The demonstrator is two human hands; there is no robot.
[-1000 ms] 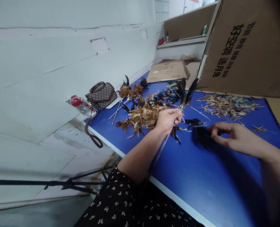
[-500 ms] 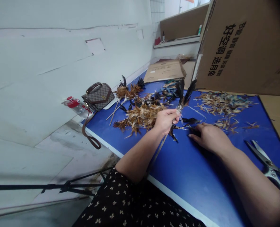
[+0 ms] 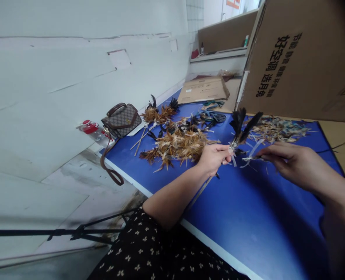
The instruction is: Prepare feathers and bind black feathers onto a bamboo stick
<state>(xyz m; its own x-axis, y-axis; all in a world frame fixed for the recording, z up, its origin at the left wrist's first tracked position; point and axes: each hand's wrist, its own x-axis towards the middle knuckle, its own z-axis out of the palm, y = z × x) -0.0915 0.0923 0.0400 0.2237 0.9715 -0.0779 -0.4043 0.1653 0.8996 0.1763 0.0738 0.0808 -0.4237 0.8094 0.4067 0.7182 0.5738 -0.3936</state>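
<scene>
My left hand (image 3: 215, 160) is closed around a thin stick (image 3: 201, 191), with a tuft of black feathers (image 3: 241, 126) fanning out above the fingers. A clear strip (image 3: 234, 160) hangs at the base of the tuft. Just to the right, my right hand (image 3: 291, 157) pinches a feather piece whose pale, stringy ends (image 3: 248, 158) point toward the tuft, a small gap apart. The fingers hide most of that piece. Beside my left hand lies a pile of brown feathers (image 3: 180, 146) on the blue table (image 3: 233, 225).
Loose mixed feathers (image 3: 280, 129) lie at the right rear. Farther back are blue-green bands (image 3: 211, 116) and flattened cardboard (image 3: 203, 89); a large carton (image 3: 300, 58) stands at right. A handbag (image 3: 122, 118) and bottle (image 3: 95, 132) sit at the left edge.
My right hand reached down to the dark feathers on the table, then lifted a feather piece beside the tuft. My left hand moved slightly right with the stick. Scissors seen earlier are out of sight.
</scene>
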